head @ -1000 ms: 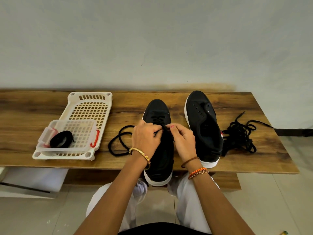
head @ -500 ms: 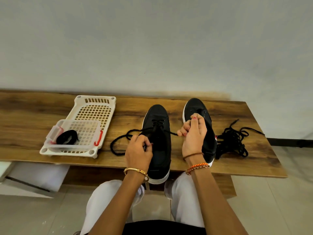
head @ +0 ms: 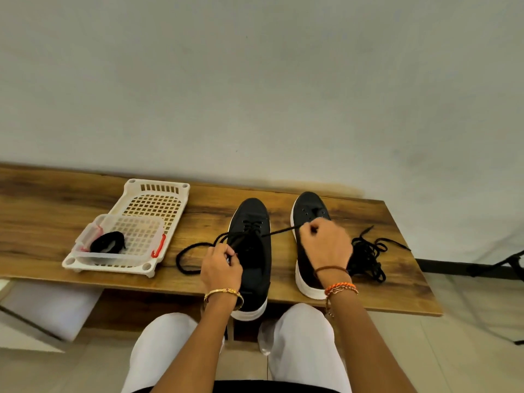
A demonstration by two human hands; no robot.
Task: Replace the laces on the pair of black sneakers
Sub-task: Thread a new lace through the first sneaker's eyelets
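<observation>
Two black sneakers with white soles stand side by side on the wooden bench (head: 397,290). The left sneaker (head: 252,259) has a black lace (head: 192,251) threaded through its front eyelets. My left hand (head: 221,268) pinches one strand of that lace at the shoe's left side, and slack loops onto the bench. My right hand (head: 326,245) pinches the other end, drawn taut to the right over the right sneaker (head: 309,211), whose eyelets are empty. A tangled pile of black laces (head: 368,256) lies right of that shoe.
A white perforated plastic tray (head: 158,202) sits on the bench's left part, with a clear box (head: 136,239) on it holding a coiled black lace (head: 107,242). The wall rises right behind the bench. My knees in white trousers are below the front edge.
My right hand has pulled the lace end out to the right, from the left sneaker across to the right one. My left hand shifted to the shoe's left side, holding the other strand.
</observation>
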